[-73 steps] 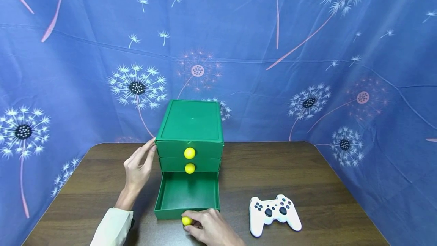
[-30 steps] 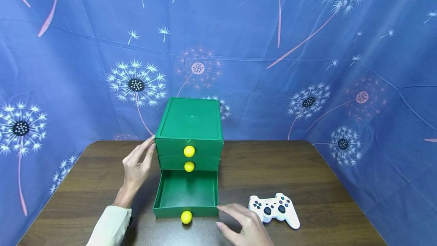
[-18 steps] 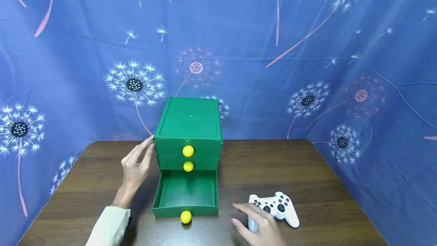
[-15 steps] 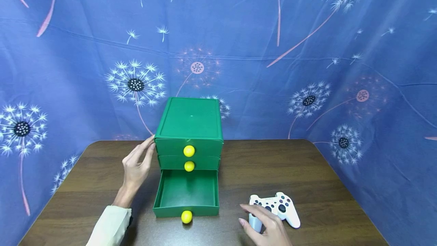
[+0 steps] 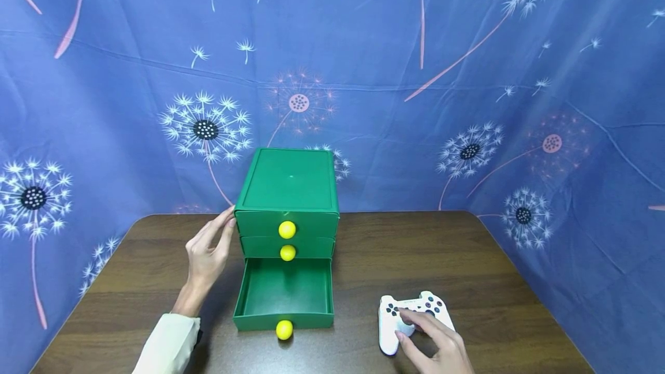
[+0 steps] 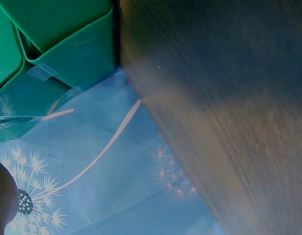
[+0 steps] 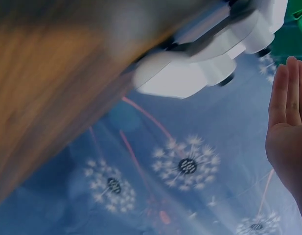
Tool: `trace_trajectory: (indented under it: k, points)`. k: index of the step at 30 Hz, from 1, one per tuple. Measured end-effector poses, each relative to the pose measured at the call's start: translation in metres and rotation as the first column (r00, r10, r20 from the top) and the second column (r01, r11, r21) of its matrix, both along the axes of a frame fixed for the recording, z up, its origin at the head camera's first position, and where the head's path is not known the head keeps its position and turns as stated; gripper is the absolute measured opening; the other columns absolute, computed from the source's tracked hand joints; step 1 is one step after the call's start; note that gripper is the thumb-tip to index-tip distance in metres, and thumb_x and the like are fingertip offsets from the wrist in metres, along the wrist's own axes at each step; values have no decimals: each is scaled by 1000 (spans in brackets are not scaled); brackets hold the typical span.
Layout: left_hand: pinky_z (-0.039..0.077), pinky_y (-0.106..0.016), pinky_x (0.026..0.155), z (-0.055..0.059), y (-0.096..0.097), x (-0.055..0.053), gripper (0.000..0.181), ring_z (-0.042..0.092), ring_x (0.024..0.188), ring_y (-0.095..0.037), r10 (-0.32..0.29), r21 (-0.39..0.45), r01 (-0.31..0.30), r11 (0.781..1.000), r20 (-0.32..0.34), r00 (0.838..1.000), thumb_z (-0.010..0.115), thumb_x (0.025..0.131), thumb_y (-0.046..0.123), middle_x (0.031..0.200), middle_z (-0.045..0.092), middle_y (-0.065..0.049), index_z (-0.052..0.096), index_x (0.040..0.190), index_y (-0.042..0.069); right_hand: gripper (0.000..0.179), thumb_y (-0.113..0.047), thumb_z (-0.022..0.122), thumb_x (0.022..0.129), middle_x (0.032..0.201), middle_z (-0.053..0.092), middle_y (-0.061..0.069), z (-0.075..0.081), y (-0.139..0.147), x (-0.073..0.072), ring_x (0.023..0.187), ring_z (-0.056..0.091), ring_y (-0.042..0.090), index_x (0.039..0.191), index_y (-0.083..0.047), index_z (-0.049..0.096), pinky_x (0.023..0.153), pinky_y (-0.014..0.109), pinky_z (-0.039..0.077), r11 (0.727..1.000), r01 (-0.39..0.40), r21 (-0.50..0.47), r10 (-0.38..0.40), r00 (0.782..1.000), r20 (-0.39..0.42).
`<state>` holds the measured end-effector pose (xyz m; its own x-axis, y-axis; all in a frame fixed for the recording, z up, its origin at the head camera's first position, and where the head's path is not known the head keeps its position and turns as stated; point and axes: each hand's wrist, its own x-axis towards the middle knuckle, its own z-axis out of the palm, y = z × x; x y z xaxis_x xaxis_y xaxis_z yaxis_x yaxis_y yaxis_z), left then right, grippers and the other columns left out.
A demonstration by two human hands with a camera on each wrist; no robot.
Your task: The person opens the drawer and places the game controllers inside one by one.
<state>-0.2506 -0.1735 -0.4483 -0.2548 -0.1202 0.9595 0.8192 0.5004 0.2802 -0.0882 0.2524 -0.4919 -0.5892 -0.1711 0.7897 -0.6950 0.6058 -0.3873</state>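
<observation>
A green three-drawer box (image 5: 290,180) with yellow ball knobs stands on the table. Its bottom drawer (image 5: 288,290) is pulled out, with bare green floor showing, and the yellow knob (image 5: 284,330) at its front is free of any hand. My left hand (image 5: 205,253) rests its fingertips against the box's upper left side. Over the white game controller (image 5: 391,328) hovers my right hand (image 5: 439,346), fingers extended and thumb apart, covering its right part. The right wrist view catches that hand's straight fingers (image 7: 288,95) beside the controller (image 7: 190,73), apart from it.
The brown wooden table (image 5: 405,258) reaches back to a blue dandelion-print cloth (image 5: 374,143). Clear tape (image 6: 43,72) shows on the box in the left wrist view.
My right hand has let go of the bottom drawer's knob and moved right, over the game controller. The left hand stays at the box, and the drawer remains out.
</observation>
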Motion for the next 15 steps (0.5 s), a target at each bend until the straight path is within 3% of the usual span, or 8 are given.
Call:
trace_trajectory:
  k: [3,6,11,15]
  points:
    - [53,-16,92,-1,0,-1,36,68,102,-1,3,5,-3,1000,-2,1000,72,80,-23,102,76,-22,74,114,-11,47,2,89,69,101,77,5,2,8,4,91,70,9,114,-5,77,82,12,53,1000,31,1,-31,999,22]
    - [53,-16,92,-1,1,-1,38,68,103,0,3,9,-3,1000,-2,1000,72,78,-25,101,76,-22,74,113,-12,53,10,88,62,101,77,5,4,15,8,88,70,9,112,-5,77,80,10,53,996,86,-4,-86,995,47]
    - [53,-16,91,-1,1,0,42,68,102,-1,3,15,-3,1000,-2,1000,72,75,-28,100,76,-23,74,113,-12,51,12,88,62,98,77,1,5,26,12,83,69,6,109,-5,78,78,9,53,985,173,0,-173,981,86]
    - [53,-16,90,0,1,0,44,69,99,-3,5,11,-5,1000,-4,1000,72,74,-29,101,76,-22,74,114,-11,50,12,88,63,97,76,1,4,36,13,83,70,6,110,-5,78,77,10,53,980,198,12,-198,974,105]
